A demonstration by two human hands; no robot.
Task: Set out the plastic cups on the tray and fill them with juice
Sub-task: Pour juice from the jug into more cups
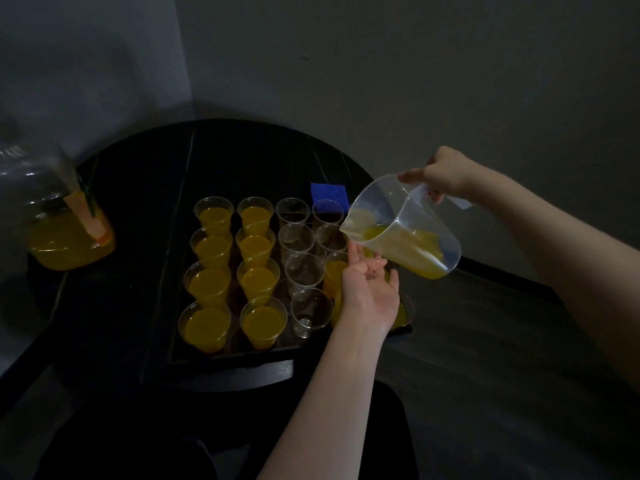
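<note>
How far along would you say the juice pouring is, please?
All the plastic cups stand on the tray. The two left columns, eight cups, are full, e.g. the near-left cup, and the right column shows juice in its nearer cups. In hand: the right hand tilts the jug while the left hand steadies beneath. Left: the empty third column and two far-right cups.

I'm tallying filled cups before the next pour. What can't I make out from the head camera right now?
- Nearest cup in the right column: mostly behind the left hand; its fill level is unclear.
- Second-nearest cup in that column: partly covered by that hand's fingers.
- Jug spout: whether juice is flowing is too dim to tell.
- Juice bottle: blurred, top cut off by the left edge.
</note>
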